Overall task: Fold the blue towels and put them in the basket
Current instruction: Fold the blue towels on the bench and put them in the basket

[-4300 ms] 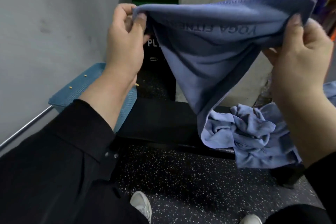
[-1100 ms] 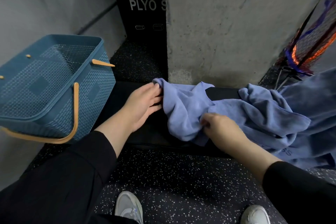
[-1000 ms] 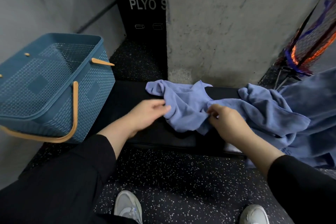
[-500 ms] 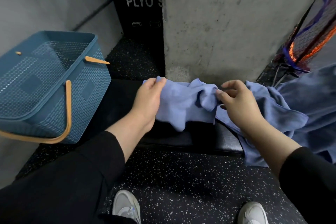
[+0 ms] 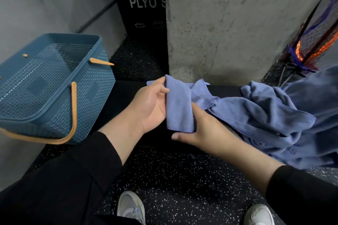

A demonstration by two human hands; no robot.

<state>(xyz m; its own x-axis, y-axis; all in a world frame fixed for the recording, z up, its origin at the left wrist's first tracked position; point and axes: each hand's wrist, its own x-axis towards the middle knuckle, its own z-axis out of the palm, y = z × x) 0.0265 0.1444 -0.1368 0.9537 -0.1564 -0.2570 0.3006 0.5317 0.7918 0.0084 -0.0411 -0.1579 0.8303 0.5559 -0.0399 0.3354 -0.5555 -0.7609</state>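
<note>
Fingers (image 5: 161,86) of L hand (image 5: 150,104) & R hand (image 5: 203,129) pinch folded towel (image 5: 178,107) btwn them.

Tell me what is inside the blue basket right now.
The blue basket shows only its own mesh walls and floor; no towel lies in the visible part. Its near rim hides the closest strip of the floor, so that bit cannot be checked.

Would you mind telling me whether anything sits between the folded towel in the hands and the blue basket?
Nothing visible does. The folded towel is held by the left hand and right hand; only bare black bench lies between it and the open-topped basket to the left.
</note>
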